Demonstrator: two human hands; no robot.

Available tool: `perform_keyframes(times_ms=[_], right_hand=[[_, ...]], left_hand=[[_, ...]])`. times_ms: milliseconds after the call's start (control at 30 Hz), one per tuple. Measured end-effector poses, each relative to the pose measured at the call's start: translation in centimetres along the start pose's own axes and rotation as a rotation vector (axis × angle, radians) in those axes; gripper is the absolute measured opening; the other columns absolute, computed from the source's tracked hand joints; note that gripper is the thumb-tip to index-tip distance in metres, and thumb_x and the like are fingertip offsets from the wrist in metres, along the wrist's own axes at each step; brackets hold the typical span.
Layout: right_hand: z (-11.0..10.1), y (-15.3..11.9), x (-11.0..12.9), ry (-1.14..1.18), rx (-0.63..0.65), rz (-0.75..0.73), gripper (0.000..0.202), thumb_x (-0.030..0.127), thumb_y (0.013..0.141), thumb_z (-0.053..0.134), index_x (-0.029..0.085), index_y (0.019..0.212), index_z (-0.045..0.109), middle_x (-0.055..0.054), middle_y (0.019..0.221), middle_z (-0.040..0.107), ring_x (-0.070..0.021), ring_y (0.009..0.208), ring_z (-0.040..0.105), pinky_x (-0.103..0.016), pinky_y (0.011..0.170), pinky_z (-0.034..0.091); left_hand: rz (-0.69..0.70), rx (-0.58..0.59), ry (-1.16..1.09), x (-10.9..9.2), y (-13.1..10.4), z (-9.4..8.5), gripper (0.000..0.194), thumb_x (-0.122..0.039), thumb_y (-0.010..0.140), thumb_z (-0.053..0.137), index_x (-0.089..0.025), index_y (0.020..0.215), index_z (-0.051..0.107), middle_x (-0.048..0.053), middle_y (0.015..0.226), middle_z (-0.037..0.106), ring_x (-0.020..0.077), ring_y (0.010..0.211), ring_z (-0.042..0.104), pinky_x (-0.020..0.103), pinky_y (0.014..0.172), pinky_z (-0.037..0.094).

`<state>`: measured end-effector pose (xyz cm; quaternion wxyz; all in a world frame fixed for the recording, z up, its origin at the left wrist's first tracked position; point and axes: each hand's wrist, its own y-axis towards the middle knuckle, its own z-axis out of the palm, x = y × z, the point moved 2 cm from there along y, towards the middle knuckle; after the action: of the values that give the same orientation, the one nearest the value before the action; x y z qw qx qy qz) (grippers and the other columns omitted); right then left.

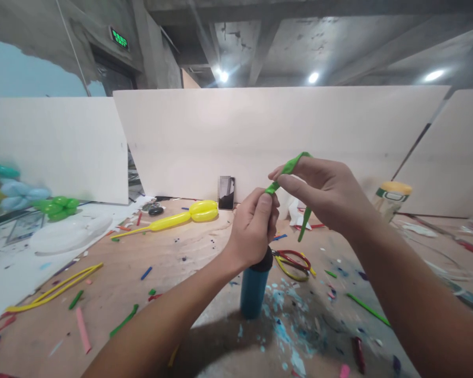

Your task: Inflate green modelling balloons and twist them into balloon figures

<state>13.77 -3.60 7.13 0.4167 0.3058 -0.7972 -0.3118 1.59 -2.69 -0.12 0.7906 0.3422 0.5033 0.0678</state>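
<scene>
A limp green modelling balloon (306,216) runs between my two hands above the table. My left hand (254,223) is closed round one end of it, thumb on top. My right hand (327,191) pinches the balloon a little higher up, where it loops over the fingers and its free tail hangs below. Right under my left hand stands a blue hand pump (254,294) with a black top. My left hand hides part of that top, and whether it touches the pump I cannot tell.
Red-and-yellow-handled scissors (295,264) lie right of the pump. An inflated yellow balloon (171,220) rests behind to the left, near an upright phone (226,193). Balloon scraps litter the table (205,252). A yellow-lidded jar (392,197) is at right; white panels (260,126) stand behind.
</scene>
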Motion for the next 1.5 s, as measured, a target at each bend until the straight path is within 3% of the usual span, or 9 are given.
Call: perform_keyframes(times_ms=[233,367,667,800,900,1033,1300,1400,1500], right_hand=[[0.2,-0.3,0.0,-0.027,-0.005,0.0,0.017,0.032,0.083,0.061,0.019,0.089,0.071,-0.003,0.086,0.069,-0.0189,0.085,0.064,-0.035,0.081,0.048],[0.4,-0.3,-0.9,-0.022,-0.016,0.037,0.017,0.033,0.082,0.063,0.019,0.088,0.07,-0.004,0.088,0.069,-0.0199,0.086,0.063,-0.035,0.082,0.047],[3.1,-1.8,-7.2,0.374,0.153,0.406,0.033,0.047,0.085,0.051,0.017,0.086,0.065,-0.006,0.093,0.067,-0.0194,0.092,0.062,-0.036,0.085,0.048],[3.5,-3.4,-12.3,-0.01,0.091,0.469,0.032,0.044,0.081,0.054,0.019,0.099,0.065,-0.009,0.111,0.064,-0.0242,0.104,0.058,-0.039,0.088,0.045],[3.7,-4.6,-16.8,-0.1,0.069,0.567,0.035,0.041,0.082,0.05,0.02,0.107,0.063,-0.008,0.112,0.065,-0.0241,0.103,0.059,-0.039,0.09,0.044],[4.8,-6.1,-20.7,-0.165,0.058,0.588,0.036,0.035,0.08,0.05,0.014,0.107,0.062,-0.013,0.114,0.062,-0.0272,0.112,0.054,-0.043,0.098,0.039],[9.5,-6.4,-20.9,-0.035,0.325,0.473,0.036,0.026,0.079,0.049,0.018,0.112,0.057,-0.011,0.124,0.056,-0.0239,0.118,0.051,-0.041,0.101,0.04],[9.9,-6.7,-20.9,-0.097,0.355,0.42,0.04,0.029,0.08,0.051,0.016,0.117,0.054,-0.014,0.128,0.052,-0.0261,0.124,0.044,-0.043,0.104,0.035],[9.1,-7.2,-20.4,-0.203,0.499,0.38,0.034,0.034,0.078,0.058,0.017,0.107,0.059,-0.014,0.122,0.054,-0.0285,0.12,0.046,-0.041,0.1,0.035]], left_hand=[[-0.016,0.012,0.015,0.4,0.0,-0.5,0.03,-0.045,0.092,0.042,-0.018,0.079,0.045,-0.006,0.059,0.041,0.0023,0.035,0.035,0.015,0.032,0.025],[-0.011,0.043,0.01,0.3,-0.1,-0.5,0.029,-0.043,0.093,0.042,-0.018,0.079,0.044,-0.005,0.064,0.047,0.0043,0.042,0.047,0.017,0.039,0.037],[-0.101,0.001,-0.071,0.9,1.2,-1.1,0.03,-0.044,0.089,0.046,-0.018,0.075,0.042,-0.006,0.058,0.042,0.0022,0.033,0.034,0.014,0.031,0.025],[-0.306,-0.186,-0.374,3.3,4.0,-3.9,0.021,-0.033,0.091,0.043,-0.019,0.076,0.041,-0.007,0.055,0.039,0.0028,0.031,0.029,0.014,0.029,0.022],[-0.482,-0.347,-0.636,6.3,5.5,-6.8,0.02,-0.025,0.093,0.037,-0.017,0.074,0.04,-0.007,0.053,0.033,0.002,0.03,0.025,0.012,0.029,0.019],[-0.687,-0.394,-0.759,10.8,5.3,-9.9,0.022,-0.02,0.093,0.034,-0.016,0.073,0.039,-0.007,0.054,0.031,0.0009,0.032,0.027,0.009,0.03,0.02],[-0.87,-0.426,-0.903,16.4,2.6,-13.2,0.02,-0.021,0.092,0.039,-0.015,0.073,0.041,-0.007,0.055,0.027,0.0005,0.032,0.027,0.009,0.03,0.02],[-0.908,-0.459,-0.966,17.2,2.2,-14.0,0.019,-0.021,0.092,0.039,-0.015,0.074,0.042,-0.007,0.056,0.029,0.0005,0.033,0.029,0.009,0.03,0.021],[-0.928,-0.454,-0.975,17.6,2.3,-14.4,0.017,-0.021,0.091,0.04,-0.015,0.076,0.043,-0.006,0.057,0.03,0.0005,0.033,0.029,0.009,0.031,0.02]])
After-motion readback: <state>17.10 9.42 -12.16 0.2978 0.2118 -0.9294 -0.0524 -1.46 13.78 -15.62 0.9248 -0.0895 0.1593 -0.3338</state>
